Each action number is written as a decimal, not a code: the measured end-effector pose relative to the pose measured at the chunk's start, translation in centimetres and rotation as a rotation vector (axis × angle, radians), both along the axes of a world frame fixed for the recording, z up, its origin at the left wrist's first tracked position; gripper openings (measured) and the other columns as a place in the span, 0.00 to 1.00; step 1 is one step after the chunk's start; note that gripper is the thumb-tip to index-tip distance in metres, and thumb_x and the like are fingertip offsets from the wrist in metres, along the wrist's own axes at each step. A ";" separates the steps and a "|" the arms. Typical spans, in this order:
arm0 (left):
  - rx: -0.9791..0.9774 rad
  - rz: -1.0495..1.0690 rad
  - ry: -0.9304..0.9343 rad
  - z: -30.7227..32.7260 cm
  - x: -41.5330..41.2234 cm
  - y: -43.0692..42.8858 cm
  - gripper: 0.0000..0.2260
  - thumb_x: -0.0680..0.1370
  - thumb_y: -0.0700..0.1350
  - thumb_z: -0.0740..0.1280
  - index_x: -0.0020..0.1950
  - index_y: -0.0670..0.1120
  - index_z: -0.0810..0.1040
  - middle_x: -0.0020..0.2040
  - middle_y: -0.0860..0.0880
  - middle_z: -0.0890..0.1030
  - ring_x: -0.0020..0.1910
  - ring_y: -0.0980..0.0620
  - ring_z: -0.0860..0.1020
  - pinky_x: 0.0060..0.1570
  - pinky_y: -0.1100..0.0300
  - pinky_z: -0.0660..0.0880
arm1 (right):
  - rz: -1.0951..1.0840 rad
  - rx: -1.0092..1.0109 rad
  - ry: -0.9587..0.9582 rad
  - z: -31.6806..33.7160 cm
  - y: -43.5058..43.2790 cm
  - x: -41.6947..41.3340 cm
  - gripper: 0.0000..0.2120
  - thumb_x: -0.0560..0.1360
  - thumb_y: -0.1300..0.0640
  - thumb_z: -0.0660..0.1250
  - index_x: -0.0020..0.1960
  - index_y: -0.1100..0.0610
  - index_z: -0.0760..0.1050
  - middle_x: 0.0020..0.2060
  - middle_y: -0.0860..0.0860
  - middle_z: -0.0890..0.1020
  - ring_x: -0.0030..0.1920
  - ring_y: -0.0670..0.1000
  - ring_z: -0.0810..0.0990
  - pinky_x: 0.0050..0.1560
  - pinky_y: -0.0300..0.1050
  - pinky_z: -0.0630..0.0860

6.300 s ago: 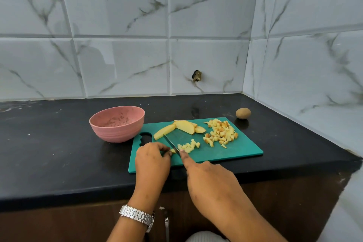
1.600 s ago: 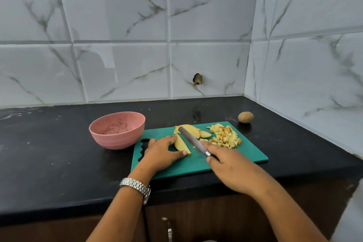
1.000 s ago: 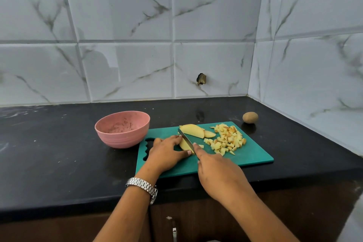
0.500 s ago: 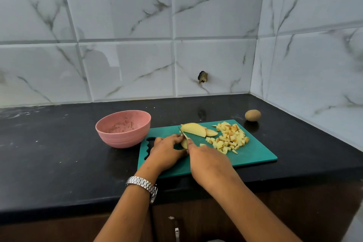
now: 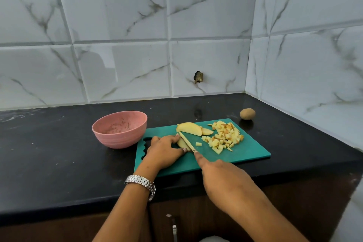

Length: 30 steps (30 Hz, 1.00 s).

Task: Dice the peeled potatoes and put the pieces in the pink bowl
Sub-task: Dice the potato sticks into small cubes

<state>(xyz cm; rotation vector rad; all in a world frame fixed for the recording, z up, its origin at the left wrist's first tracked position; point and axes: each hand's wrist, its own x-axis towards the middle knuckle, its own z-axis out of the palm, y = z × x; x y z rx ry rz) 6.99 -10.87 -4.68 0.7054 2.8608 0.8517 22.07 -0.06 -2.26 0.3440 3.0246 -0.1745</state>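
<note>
A marbled tile wall (image 5: 121,68) backs a black counter (image 5: 49,163). A green board (image 5: 245,151) lies at the counter's front edge, with the pink bowl (image 5: 119,137) just beside its left end, speckled inside. The right hand (image 5: 222,179) is curled round the knife's hidden handle, forefinger stretched along the spine. The left hand (image 5: 164,151), a metal watch (image 5: 140,181) on its wrist, pinches a wedge (image 5: 181,143) flat on the board with bent fingers and thumb. The dice (image 5: 224,137) lie heaped on the board's right half, and peeled slices (image 5: 189,128) lie behind the wedge. An unpeeled potato (image 5: 247,113) sits on the counter past the board's far right corner. The knife (image 5: 186,141) is sunk lengthwise into the wedge.
</note>
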 end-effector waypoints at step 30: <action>-0.309 -0.288 0.438 2.2 -1.4 2.1 0.07 0.78 0.53 0.65 0.56 0.58 0.76 0.70 0.54 0.63 0.69 0.50 0.57 0.67 0.50 0.63 | -0.018 -0.622 0.173 0.0 6.6 3.5 0.24 0.85 0.51 0.53 0.79 0.41 0.51 0.41 0.41 0.71 0.36 0.43 0.73 0.31 0.33 0.67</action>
